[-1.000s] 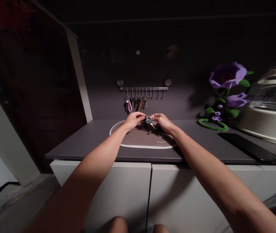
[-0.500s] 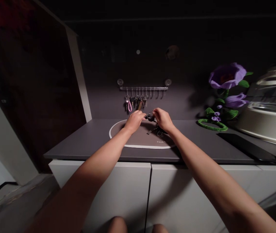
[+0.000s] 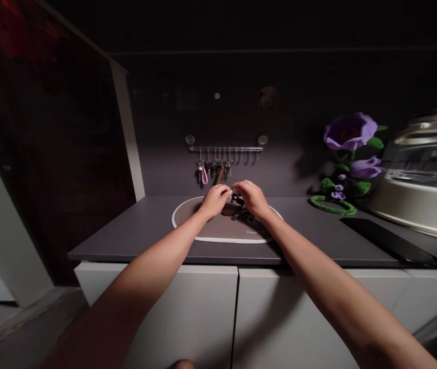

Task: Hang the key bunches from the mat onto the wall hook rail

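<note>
My left hand (image 3: 214, 200) and my right hand (image 3: 254, 198) meet above an oval grey mat (image 3: 203, 233) on a dark countertop. Both pinch a small dark bunch of keys (image 3: 235, 198) between their fingertips. More dark key pieces (image 3: 247, 217) lie on the mat just under my right hand. On the wall behind, a hook rail (image 3: 226, 148) carries several key sets, one with a pink loop (image 3: 204, 175).
Purple fabric flowers (image 3: 351, 132) with a green coil stand at the right on the countertop (image 3: 133, 230). A large metal lidded pot (image 3: 425, 174) sits at the far right, with a flat black slab (image 3: 389, 241) before it. White cabinet doors (image 3: 279, 312) are below; a dark door is at the left.
The hands with the keys rose slightly toward the hook rail, then stayed close together; the camera tilted a little, shifting the whole scene downward.
</note>
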A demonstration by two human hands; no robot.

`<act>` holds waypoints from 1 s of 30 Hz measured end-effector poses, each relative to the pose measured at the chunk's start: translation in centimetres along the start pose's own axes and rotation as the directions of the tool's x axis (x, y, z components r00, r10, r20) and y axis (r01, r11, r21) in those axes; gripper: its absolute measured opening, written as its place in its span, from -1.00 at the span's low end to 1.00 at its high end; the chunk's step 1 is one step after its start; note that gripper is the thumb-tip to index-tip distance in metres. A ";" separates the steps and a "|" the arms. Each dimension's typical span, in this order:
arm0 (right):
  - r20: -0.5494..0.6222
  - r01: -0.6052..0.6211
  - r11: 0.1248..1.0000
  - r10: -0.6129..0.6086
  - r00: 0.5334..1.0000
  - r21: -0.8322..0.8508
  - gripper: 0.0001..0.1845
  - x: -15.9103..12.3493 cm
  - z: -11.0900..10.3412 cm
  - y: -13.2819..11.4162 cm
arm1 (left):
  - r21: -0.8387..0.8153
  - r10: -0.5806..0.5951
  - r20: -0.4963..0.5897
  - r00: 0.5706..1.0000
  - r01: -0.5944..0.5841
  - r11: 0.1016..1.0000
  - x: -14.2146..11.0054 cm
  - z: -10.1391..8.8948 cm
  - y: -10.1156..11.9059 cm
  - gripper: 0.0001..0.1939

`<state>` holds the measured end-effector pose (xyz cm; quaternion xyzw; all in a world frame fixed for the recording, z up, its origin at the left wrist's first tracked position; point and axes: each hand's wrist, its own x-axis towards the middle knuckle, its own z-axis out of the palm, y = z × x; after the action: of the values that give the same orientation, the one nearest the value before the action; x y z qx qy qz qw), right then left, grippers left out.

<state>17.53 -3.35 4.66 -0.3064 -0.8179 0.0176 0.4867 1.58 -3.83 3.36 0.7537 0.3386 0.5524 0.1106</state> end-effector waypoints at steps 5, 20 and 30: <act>0.002 -0.216 0.922 0.227 0.974 0.322 -0.71 0.0 0.5 0.0 | -0.243 -0.159 -0.019 0.987 0.150 0.958 0.2 0.1 -0.2 -0.82; 0.055 -0.369 0.658 0.447 0.893 0.656 -0.70 0.1 0.8 -0.6 | -0.593 -0.322 -0.009 0.947 0.254 0.764 0.3 0.6 -0.3 -0.63; 0.036 -0.364 0.554 0.515 0.857 0.749 -0.69 2.4 0.0 -0.6 | -0.254 -0.178 -0.148 0.973 0.137 0.957 0.2 0.9 -1.1 -0.77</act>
<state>16.44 -2.64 6.78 -0.2804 -0.5873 0.4360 0.6216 1.96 -2.74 2.58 0.6554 0.3360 0.6409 0.2163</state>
